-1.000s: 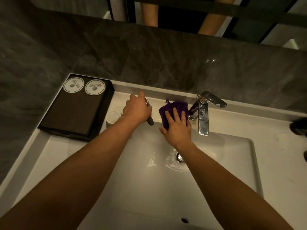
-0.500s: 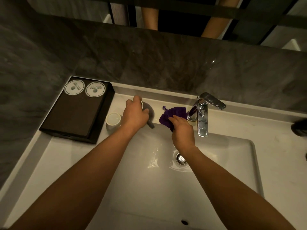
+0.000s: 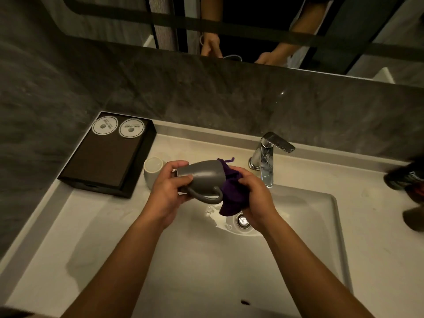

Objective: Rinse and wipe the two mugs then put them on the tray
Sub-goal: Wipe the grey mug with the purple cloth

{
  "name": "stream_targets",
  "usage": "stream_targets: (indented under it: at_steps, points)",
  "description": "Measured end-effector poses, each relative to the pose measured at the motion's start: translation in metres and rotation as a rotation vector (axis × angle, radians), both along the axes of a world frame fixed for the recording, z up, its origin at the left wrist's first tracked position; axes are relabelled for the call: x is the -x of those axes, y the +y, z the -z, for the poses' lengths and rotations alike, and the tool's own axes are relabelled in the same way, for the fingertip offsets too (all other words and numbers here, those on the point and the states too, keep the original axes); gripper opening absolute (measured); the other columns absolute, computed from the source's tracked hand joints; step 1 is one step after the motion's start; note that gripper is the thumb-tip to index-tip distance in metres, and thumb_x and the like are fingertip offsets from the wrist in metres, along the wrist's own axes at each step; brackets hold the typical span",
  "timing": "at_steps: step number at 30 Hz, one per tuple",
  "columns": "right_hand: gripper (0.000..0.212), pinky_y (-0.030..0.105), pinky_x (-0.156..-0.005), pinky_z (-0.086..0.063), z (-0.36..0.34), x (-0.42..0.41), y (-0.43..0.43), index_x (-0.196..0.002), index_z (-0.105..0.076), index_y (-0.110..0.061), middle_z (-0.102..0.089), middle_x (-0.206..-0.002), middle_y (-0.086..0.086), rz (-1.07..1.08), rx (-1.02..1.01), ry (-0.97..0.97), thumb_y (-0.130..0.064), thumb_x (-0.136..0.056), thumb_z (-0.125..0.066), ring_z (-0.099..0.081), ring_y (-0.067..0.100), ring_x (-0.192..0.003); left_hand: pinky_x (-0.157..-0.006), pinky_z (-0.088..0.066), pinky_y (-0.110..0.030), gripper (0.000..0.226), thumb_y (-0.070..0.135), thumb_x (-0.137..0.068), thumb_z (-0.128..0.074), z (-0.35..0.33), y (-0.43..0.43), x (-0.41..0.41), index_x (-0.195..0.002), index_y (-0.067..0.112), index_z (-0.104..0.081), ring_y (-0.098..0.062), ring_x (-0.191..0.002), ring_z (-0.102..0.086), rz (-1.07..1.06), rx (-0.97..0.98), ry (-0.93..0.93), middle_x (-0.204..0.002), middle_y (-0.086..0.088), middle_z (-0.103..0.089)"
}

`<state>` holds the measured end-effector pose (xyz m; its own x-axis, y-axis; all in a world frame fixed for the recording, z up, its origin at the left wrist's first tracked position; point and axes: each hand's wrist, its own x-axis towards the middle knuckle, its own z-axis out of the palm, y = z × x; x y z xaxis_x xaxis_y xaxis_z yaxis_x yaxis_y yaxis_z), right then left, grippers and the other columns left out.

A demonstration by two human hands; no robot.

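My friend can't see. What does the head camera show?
The left hand holds a grey mug sideways over a white sink; the right hand presses a purple cloth into its mouth. A white mug sits beside the dark tray.

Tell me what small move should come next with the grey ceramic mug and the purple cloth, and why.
Probably twist the purple cloth round inside the grey ceramic mug. The left hand holds the mug on its side over the white sink basin, and the right hand grips the cloth at its mouth, so wiping looks like the step in hand.
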<state>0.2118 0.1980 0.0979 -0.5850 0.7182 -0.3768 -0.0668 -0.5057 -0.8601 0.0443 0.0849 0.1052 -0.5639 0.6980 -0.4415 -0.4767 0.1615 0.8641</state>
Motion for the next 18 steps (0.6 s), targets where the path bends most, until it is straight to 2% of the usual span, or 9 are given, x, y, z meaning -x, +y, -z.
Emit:
stream_targets:
  at_steps: [2,4,5,8,11,14,16,18]
  points:
    - [0.031,0.04,-0.09,-0.05,-0.011,-0.004,-0.004,-0.116,-0.072,-0.011,-0.069,-0.121,0.021,-0.084,-0.01,0.009,-0.021,-0.101,-0.046,-0.065,0.024,-0.102,-0.075,-0.056,-0.043,0.026,0.005,-0.091,-0.061,0.0,-0.004,-0.003,-0.111,0.021,-0.064,-0.034,-0.113,-0.058,-0.052,-0.038,-0.072,-0.129,-0.013,-0.057]
    - [0.033,0.036,-0.088,-0.051,-0.016,-0.006,-0.008,-0.119,-0.07,-0.013,-0.068,-0.12,0.019,-0.201,-0.118,-0.024,-0.034,-0.097,-0.058,-0.066,0.02,-0.101,-0.072,-0.057,-0.042,0.01,0.018,-0.092,-0.066,-0.001,-0.005,-0.01,-0.099,0.025,-0.065,-0.03,-0.111,-0.059,-0.122,-0.038,-0.095,-0.12,-0.008,-0.062]
    - [0.036,0.032,-0.087,-0.053,-0.016,-0.006,-0.01,-0.122,-0.069,-0.016,-0.068,-0.121,0.017,-0.241,-0.16,-0.046,-0.037,-0.093,-0.063,-0.066,0.018,-0.101,-0.075,-0.058,-0.045,0.003,0.025,-0.096,-0.066,-0.001,-0.005,-0.013,-0.099,0.025,-0.064,-0.029,-0.11,-0.061,-0.151,-0.024,-0.09,-0.117,-0.007,-0.064]
    - [0.035,0.026,-0.083,-0.055,-0.021,-0.007,-0.015,-0.123,-0.068,-0.019,-0.071,-0.111,0.01,-0.33,-0.226,-0.067,-0.029,-0.089,-0.073,-0.07,0.016,-0.097,-0.085,-0.057,-0.049,0.019,0.04,-0.102,-0.06,0.003,-0.006,-0.02,-0.108,0.022,-0.06,-0.027,-0.103,-0.069,-0.183,0.004,-0.056,-0.115,-0.009,-0.07]
    - [0.031,0.022,-0.067,-0.055,-0.032,-0.008,-0.021,-0.119,-0.069,-0.017,-0.074,-0.092,-0.001,-0.464,-0.211,-0.104,-0.018,-0.089,-0.076,-0.07,0.012,-0.08,-0.067,-0.061,-0.038,0.026,0.043,-0.103,-0.058,0.005,-0.009,-0.027,-0.107,0.017,-0.063,-0.02,-0.089,-0.073,-0.179,0.003,-0.039,-0.102,-0.008,-0.074]
    - [0.029,0.022,-0.054,-0.05,-0.039,-0.005,-0.026,-0.11,-0.068,-0.016,-0.072,-0.075,-0.005,-0.625,-0.238,-0.174,-0.015,-0.084,-0.081,-0.065,0.006,-0.061,-0.066,-0.061,-0.035,0.03,0.039,-0.102,-0.061,0.008,-0.009,-0.039,-0.107,0.01,-0.068,-0.022,-0.086,-0.074,-0.144,0.052,0.013,-0.098,-0.013,-0.076]
    - [0.037,0.029,-0.055,-0.05,-0.039,-0.004,-0.029,-0.112,-0.068,-0.018,-0.073,-0.08,-0.001,-0.628,-0.283,-0.217,-0.018,-0.08,-0.086,-0.064,0.011,-0.062,-0.075,-0.063,-0.042,0.031,0.037,-0.101,-0.064,0.009,-0.008,-0.045,-0.108,0.008,-0.07,-0.028,-0.09,-0.075,-0.18,0.089,-0.006,-0.104,-0.02,-0.076]
    - [0.046,0.035,-0.056,-0.053,-0.037,-0.007,-0.031,-0.114,-0.068,-0.024,-0.073,-0.094,0.003,-0.54,-0.35,-0.263,-0.025,-0.074,-0.09,-0.066,0.016,-0.07,-0.086,-0.061,-0.05,0.03,0.036,-0.101,-0.064,0.011,-0.008,-0.048,-0.111,0.009,-0.071,-0.034,-0.097,-0.076,-0.249,0.109,-0.081,-0.111,-0.023,-0.076]
